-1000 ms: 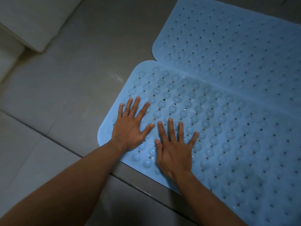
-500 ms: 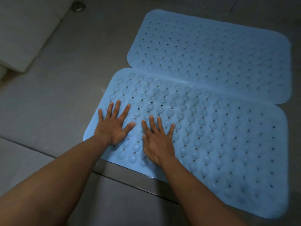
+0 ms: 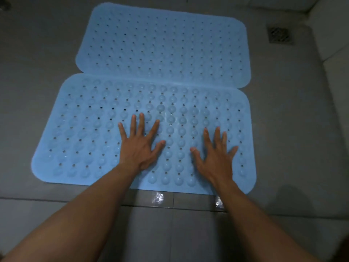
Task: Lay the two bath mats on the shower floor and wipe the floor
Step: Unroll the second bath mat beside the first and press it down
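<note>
Two light blue perforated bath mats lie flat side by side on the grey shower floor. The far mat touches the near mat along their long edges. The near mat shows rows of round suction bumps. My left hand presses palm-down on the middle of the near mat, fingers spread. My right hand lies flat on the same mat toward its right end, fingers spread too. Neither hand holds anything.
A square floor drain sits at the far right, beside a pale raised wall base. A low threshold edge with small wet glints runs across just in front of the near mat.
Both hands have slid to the right across the near mat and moved apart from each other. The view has swung right, so the drain at the far right now shows.
</note>
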